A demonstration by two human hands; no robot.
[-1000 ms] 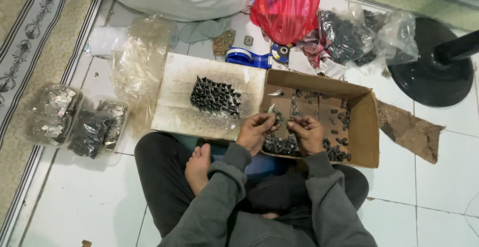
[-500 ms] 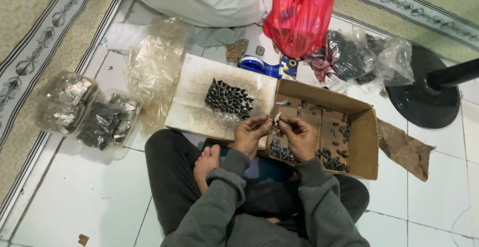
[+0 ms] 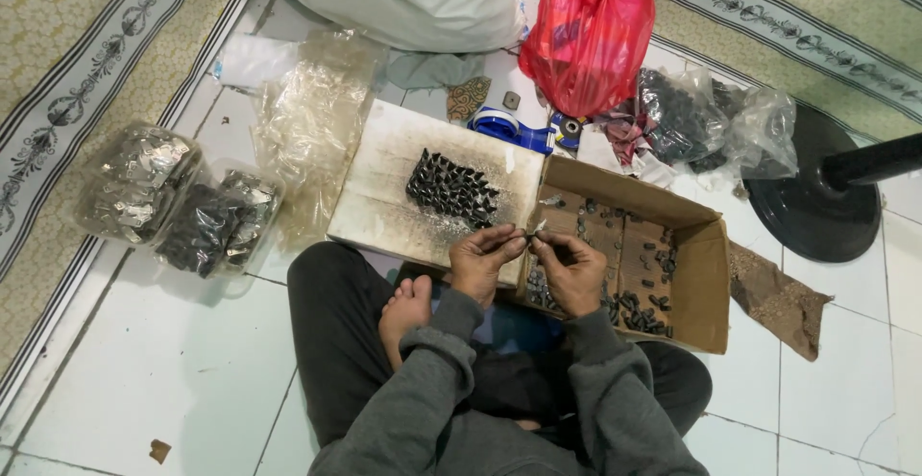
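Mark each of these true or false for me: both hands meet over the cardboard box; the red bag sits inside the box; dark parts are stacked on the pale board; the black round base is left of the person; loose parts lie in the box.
1. Left hand and right hand meet on a small part over the cardboard box: true.
2. The red bag sits inside the box: false, it stands on the floor beyond it.
3. Dark parts are stacked on the pale board: true.
4. The black round base is left of the person: false, right.
5. Loose parts lie in the box: true.
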